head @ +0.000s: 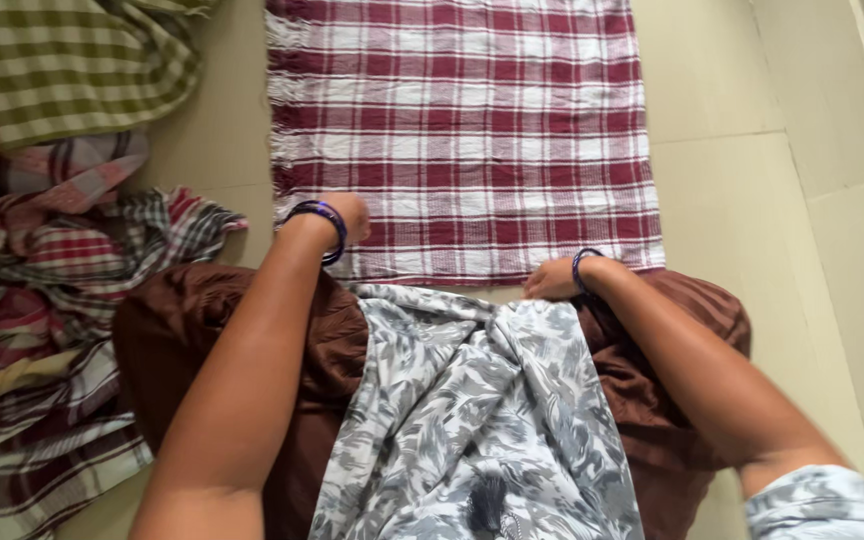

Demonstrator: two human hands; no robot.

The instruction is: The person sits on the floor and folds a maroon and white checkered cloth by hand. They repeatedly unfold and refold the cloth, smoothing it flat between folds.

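One maroon-and-white checked cloth (462,130) lies spread flat on the tiled floor (752,200) before my knees. My two hands sit at its near edge: my left hand (347,215) presses on the left corner, my right hand (552,280) pinches the hem. One heap of checked cloths (42,250) lies at my left.

A heap of checked cloths (42,300) lies left of the hands, a green one (72,60) beyond, on the tiled floor (752,200).
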